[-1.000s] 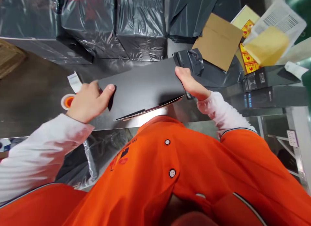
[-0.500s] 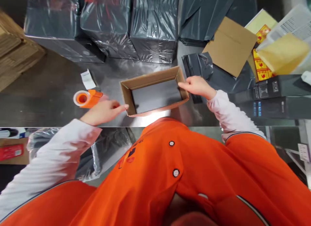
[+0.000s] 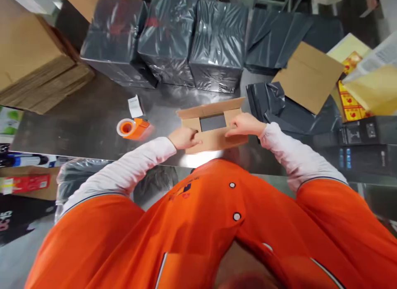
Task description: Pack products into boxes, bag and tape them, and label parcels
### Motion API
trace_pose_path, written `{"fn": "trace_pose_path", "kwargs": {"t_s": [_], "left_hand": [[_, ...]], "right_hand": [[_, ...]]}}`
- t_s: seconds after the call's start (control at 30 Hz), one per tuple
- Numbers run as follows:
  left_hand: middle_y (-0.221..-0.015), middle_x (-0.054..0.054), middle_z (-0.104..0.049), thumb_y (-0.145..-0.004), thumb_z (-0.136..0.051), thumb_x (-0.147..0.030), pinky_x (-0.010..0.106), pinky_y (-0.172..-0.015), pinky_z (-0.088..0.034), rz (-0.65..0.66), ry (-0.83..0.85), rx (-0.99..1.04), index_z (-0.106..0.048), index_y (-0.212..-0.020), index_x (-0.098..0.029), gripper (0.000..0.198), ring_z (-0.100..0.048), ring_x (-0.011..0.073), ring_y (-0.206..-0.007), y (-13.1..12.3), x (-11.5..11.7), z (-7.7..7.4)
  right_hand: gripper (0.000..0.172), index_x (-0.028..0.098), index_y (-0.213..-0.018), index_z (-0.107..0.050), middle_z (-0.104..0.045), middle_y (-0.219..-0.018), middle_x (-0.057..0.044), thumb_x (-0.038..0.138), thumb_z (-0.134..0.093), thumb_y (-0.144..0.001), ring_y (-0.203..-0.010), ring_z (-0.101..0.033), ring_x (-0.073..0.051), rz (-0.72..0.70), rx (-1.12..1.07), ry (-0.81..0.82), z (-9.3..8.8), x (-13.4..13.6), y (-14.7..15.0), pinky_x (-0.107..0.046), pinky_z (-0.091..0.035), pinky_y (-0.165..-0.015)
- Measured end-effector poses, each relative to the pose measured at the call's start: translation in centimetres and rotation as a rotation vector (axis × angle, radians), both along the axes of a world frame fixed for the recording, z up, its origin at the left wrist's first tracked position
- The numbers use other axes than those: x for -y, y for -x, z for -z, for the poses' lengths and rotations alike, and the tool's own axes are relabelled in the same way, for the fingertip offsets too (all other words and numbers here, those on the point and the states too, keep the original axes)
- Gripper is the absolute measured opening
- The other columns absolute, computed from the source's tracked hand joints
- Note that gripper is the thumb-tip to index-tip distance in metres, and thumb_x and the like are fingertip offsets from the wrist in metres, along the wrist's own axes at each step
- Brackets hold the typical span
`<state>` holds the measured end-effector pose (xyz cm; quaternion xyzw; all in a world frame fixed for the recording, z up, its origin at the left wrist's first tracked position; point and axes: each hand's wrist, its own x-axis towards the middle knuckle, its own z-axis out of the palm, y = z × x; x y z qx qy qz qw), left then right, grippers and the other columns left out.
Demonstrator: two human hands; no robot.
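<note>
One left hand, one right hand on an oblong brown cardboard box, near flap — can't tell if clamped. Looks like flap-folding — far flap wants lowering next.

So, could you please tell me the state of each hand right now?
Left hand: half-curled, on the box's near flap; grip cannot be told.
Right hand: half-curled, on that flap too; grip cannot be told.

Plain brown carton, orange tape dispenser, black bundles, orange shirt with white sleeves
</note>
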<state>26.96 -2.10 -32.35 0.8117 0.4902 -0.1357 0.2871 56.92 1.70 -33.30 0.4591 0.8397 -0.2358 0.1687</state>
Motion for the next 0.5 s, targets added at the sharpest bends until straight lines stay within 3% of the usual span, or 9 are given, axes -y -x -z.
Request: {"fn": "trace_pose_path", "kwargs": {"t_s": [0.1, 0.17, 0.23, 0.3, 0.37, 0.4, 0.43, 0.5], "left_hand": [[-0.159, 0.028, -0.059, -0.103, -0.073, -0.061, 0.059, -0.127, -0.039, -0.171, -0.400, 0.016, -0.056, -0.161, -0.005, 0.082, -0.049, 0.0451, -0.153, -1.0, -1.6, -1.4], [-0.169, 0.026, -0.051, -0.103, -0.071, -0.065, 0.057, -0.132, -0.034, -0.226, -0.521, 0.053, -0.045, -0.170, -0.005, 0.093, -0.042, 0.0428, -0.159, -1.8, -1.3, -1.3], [-0.171, 0.030, -0.047, -0.098, -0.077, -0.067, 0.057, -0.133, -0.035, -0.209, -0.422, 0.032, -0.046, -0.168, 0.000, 0.102, -0.043, 0.0459, -0.159, -2.3, 0.8, -0.1], [-0.176, 0.034, -0.038, -0.083, -0.089, -0.070, 0.063, -0.133, -0.034, -0.140, -0.287, 0.048, -0.050, -0.166, 0.002, 0.116, -0.037, 0.0548, -0.162, -1.7, 3.9, 1.8], [-0.178, 0.032, -0.034, -0.078, -0.091, -0.069, 0.065, -0.133, -0.034, -0.111, -0.211, 0.168, -0.052, -0.165, -0.004, 0.116, -0.032, 0.0564, -0.165, 0.8, 6.3, 3.6], [-0.175, 0.029, -0.042, -0.087, -0.083, -0.067, 0.061, -0.132, -0.039, -0.157, -0.174, 0.241, -0.054, -0.164, -0.006, 0.102, -0.040, 0.0512, -0.163, 3.0, 6.8, 4.3], [-0.168, 0.026, -0.053, -0.099, -0.071, -0.062, 0.054, -0.128, -0.046, -0.259, -0.148, 0.274, -0.057, -0.161, -0.009, 0.083, -0.053, 0.0432, -0.156, 5.7, 6.7, 5.0], [-0.151, 0.025, -0.067, -0.113, -0.047, -0.047, 0.045, -0.117, -0.055, -0.605, -0.169, 0.179, -0.057, -0.156, -0.006, 0.060, -0.069, 0.0321, -0.137, 12.0, 5.4, 6.1]], "right_hand": [[0.061, 0.012, -0.111, -0.082, -0.075, -0.121, -0.020, 0.070, -0.077, -0.096, -0.117, -0.063, -0.034, 0.179, -0.027, -0.351, 1.8, 1.8, -0.2, -0.038, -0.041, -0.091], [0.065, 0.012, -0.124, -0.078, -0.069, -0.136, -0.025, 0.068, -0.081, -0.092, -0.127, -0.059, -0.040, 0.314, -0.088, -0.534, 3.5, 3.9, -0.6, -0.046, -0.045, -0.101], [0.069, 0.012, -0.138, -0.072, -0.062, -0.146, -0.028, 0.066, -0.077, -0.095, -0.139, -0.054, -0.046, 0.400, -0.190, -0.696, 5.4, 6.1, -0.6, -0.059, -0.044, -0.112], [0.063, 0.013, -0.147, -0.068, -0.058, -0.156, -0.029, 0.058, -0.063, -0.104, -0.153, -0.047, -0.047, 0.340, -0.313, -0.774, 7.0, 7.5, 0.6, -0.068, -0.035, -0.125], [0.056, 0.016, -0.153, -0.066, -0.057, -0.162, -0.025, 0.050, -0.049, -0.111, -0.161, -0.042, -0.044, 0.148, -0.420, -0.732, 8.0, 7.7, 3.3, -0.071, -0.026, -0.133], [0.055, 0.018, -0.156, -0.065, -0.058, -0.165, -0.022, 0.048, -0.046, -0.113, -0.163, -0.041, -0.042, 0.048, -0.461, -0.688, 8.1, 7.3, 5.0, -0.073, -0.022, -0.135], [0.055, 0.020, -0.158, -0.064, -0.058, -0.166, -0.019, 0.047, -0.045, -0.114, -0.165, -0.041, -0.041, -0.037, -0.491, -0.643, 8.1, 6.6, 6.8, -0.075, -0.020, -0.136], [0.053, 0.021, -0.157, -0.065, -0.062, -0.164, -0.014, 0.046, -0.046, -0.115, -0.165, -0.041, -0.041, -0.145, -0.527, -0.570, 7.7, 4.9, 10.1, -0.078, -0.017, -0.136]]}}
